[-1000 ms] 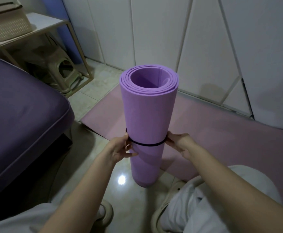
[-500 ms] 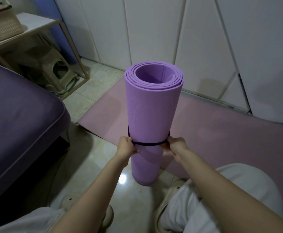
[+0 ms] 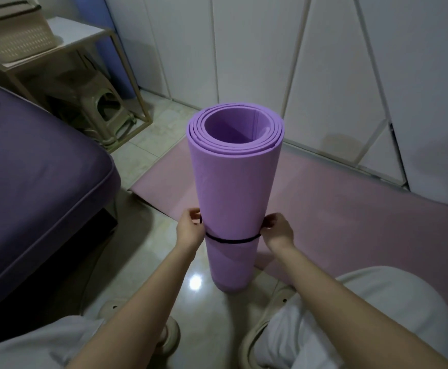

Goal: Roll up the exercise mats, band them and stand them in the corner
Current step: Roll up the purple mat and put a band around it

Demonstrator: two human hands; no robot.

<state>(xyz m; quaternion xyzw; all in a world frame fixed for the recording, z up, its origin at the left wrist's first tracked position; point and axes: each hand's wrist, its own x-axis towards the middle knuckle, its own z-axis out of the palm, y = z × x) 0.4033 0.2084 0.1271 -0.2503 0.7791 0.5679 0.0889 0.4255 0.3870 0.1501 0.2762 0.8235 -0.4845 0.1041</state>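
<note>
Hands on the band: left hand (image 3: 189, 230) and right hand (image 3: 277, 231) each pinch the black band (image 3: 230, 240) at opposite sides of the purple mat (image 3: 233, 182), which stands rolled and upright on the tiled floor (image 3: 148, 262).
The band sits low and slants a little, and the top coils look loose; I'd guess they could spring open once the grip goes — or the band could slip off a finger and slide down; a nudge might tip the roll; the pink mat (image 3: 350, 209) lies flat behind, unrolled; the band's far side and most fingertips are hidden by the roll — which corner is meant I can't tell.
</note>
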